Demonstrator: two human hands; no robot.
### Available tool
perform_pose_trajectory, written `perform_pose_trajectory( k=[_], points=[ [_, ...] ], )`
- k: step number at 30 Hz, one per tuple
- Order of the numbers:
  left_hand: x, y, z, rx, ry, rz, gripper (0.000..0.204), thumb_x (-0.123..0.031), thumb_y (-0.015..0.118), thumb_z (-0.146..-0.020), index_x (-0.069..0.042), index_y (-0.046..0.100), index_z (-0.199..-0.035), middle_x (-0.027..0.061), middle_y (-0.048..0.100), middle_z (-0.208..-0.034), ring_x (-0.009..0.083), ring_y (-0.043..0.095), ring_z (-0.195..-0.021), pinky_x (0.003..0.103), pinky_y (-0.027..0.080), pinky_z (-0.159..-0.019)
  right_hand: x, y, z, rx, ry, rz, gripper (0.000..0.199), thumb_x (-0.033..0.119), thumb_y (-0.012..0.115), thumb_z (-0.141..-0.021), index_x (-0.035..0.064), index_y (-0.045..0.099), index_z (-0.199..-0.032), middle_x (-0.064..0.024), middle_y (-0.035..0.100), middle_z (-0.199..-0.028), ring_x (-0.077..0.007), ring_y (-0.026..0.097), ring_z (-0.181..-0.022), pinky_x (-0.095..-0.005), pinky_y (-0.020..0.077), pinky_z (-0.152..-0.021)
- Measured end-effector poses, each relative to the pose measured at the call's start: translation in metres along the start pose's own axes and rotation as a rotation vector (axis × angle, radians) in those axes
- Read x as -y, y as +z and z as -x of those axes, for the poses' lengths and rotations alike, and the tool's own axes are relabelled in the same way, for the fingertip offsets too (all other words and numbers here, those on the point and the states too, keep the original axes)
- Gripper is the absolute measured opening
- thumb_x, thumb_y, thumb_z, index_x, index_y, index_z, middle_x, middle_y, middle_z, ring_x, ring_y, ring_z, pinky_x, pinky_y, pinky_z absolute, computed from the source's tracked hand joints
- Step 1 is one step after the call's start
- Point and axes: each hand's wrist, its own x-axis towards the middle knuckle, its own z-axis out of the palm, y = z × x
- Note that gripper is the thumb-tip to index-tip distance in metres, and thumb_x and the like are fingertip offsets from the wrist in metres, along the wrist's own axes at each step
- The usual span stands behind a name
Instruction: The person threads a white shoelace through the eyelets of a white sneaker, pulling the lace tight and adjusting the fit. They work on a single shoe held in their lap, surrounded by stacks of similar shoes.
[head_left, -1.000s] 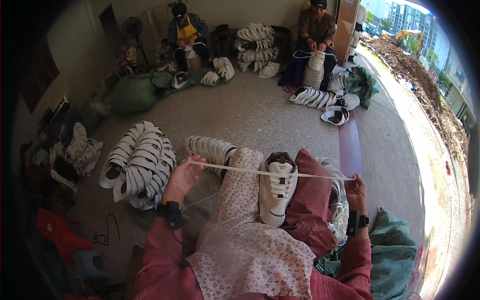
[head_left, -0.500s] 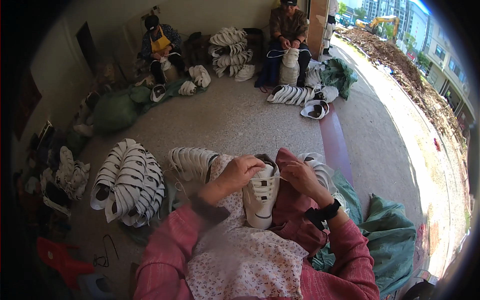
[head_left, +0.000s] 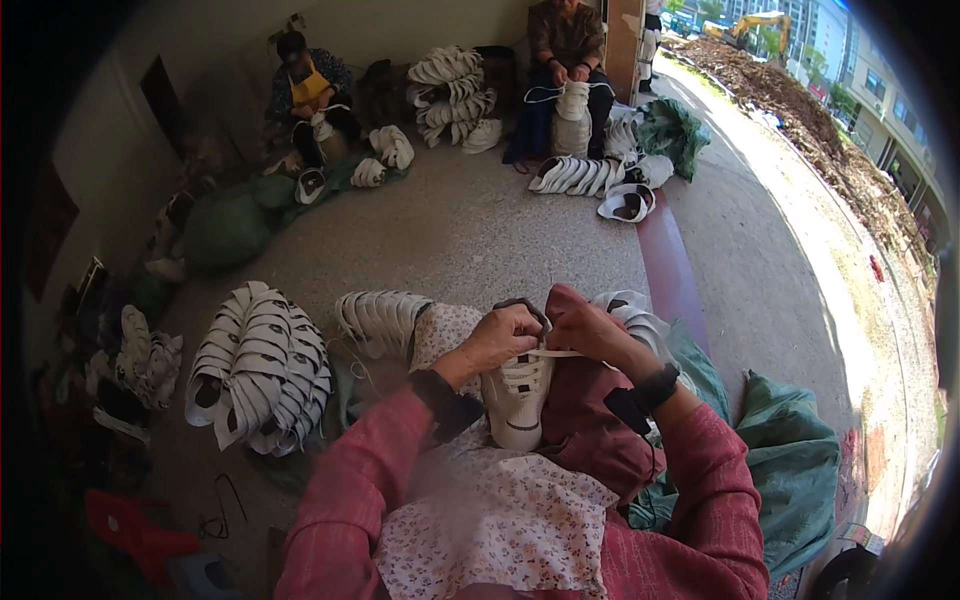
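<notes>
Well to the left of the white shoe (head_left: 516,405), a big pile of shoe tops (head_left: 262,365) stands on the floor (head_left: 440,220), each tucked into the next, likely to save room and keep them tidy; nearer the shoe, just past the knee on its left, a row of shoe tops (head_left: 382,318) is nested the same way, probably to be within easy reach; the flowered apron (head_left: 495,515) covers the thigh left of the shoe, perhaps to keep clothes clean.

The left hand (head_left: 502,335) is at the shoe's upper left, fingers drawn together by the tongue; I cannot tell what they pinch. The shoe itself sits between the two thighs, which seem to brace it so that both hands are free; its toe points back toward the wearer's body and its opening away, the long axis running nearly straight out from the lap; this turn seems to bring the upper lacing under the fingers. A flat white lace (head_left: 560,353) leads right from the shoe's upper part; the right hand (head_left: 588,330), fingers curled, appears to grip it, likely to keep it taut; the red trouser leg (head_left: 590,430) flanks the shoe's right side; farther right lies a green sack (head_left: 790,450).
</notes>
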Motion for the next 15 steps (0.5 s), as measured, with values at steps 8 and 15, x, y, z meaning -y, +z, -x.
perform_pose_trajectory(
  k=[8, 15],
  points=[
    [-0.003, -0.001, 0.000, -0.026, 0.057, -0.034, 0.017, -0.008, 0.071, -0.083, -0.001, 0.071, -0.098, 0.0067, 0.060, -0.093, 0.0191, 0.062, -0.091, 0.030, 0.048, -0.083, -0.031, -0.002, -0.011, 0.097, -0.235, 0.159, 0.013, 0.015, 0.063, -0.081, 0.0071, 0.073, -0.085, -0.0092, 0.070, -0.080, -0.0252, 0.069, -0.079, -0.0355, 0.0536, -0.070],
    [-0.002, -0.008, 0.004, -0.058, 0.184, -0.262, 0.011, -0.008, 0.069, -0.081, -0.001, 0.067, -0.089, 0.0083, 0.059, -0.088, 0.0250, 0.062, -0.087, 0.035, 0.050, -0.077, -0.013, -0.006, -0.018, 0.169, -0.125, 0.144, 0.024, 0.025, 0.065, -0.089, 0.0026, 0.073, -0.085, -0.0074, 0.069, -0.074, -0.0173, 0.066, -0.067, -0.0323, 0.0519, -0.061]
  ],
)
